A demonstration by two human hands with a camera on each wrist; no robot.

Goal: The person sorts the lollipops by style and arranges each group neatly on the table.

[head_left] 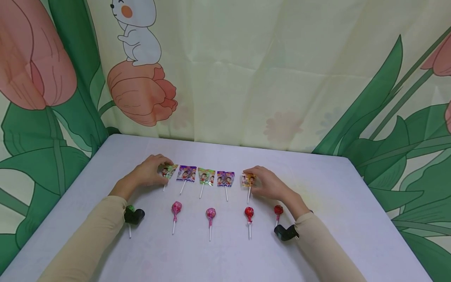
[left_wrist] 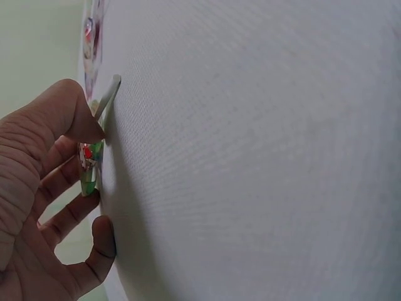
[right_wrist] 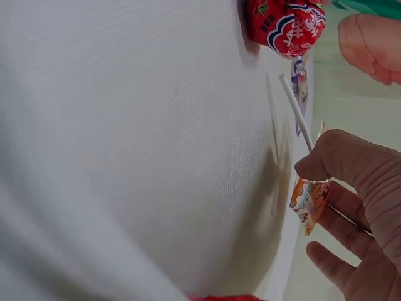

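Observation:
My left hand (head_left: pixel 149 172) is at the left end of the back row, thumb and fingers around a flat lollipop in a green wrapper (head_left: pixel 170 171), close to the cloth. At the row's right end, my right hand (head_left: pixel 270 184) pinches a lollipop in an orange wrapper (head_left: pixel 248 179). In the right wrist view, the white stick (right_wrist: pixel 297 113) of that lollipop slants above the cloth, with a shadow beneath. Between the hands lie a purple-wrapped lollipop (head_left: pixel 186 173), a green-wrapped lollipop (head_left: pixel 206 176) and another purple-wrapped lollipop (head_left: pixel 225 178), sticks toward me.
Nearer me is a row of round lollipops: a green one (head_left: pixel 130 208) partly behind the black left wrist camera (head_left: pixel 134 216), two pink ones (head_left: pixel 177 207), and two red ones (head_left: pixel 249 212). The black right wrist camera (head_left: pixel 285 232) overlaps the last red one's stick. A printed curtain (head_left: pixel 239 98) hangs behind the table.

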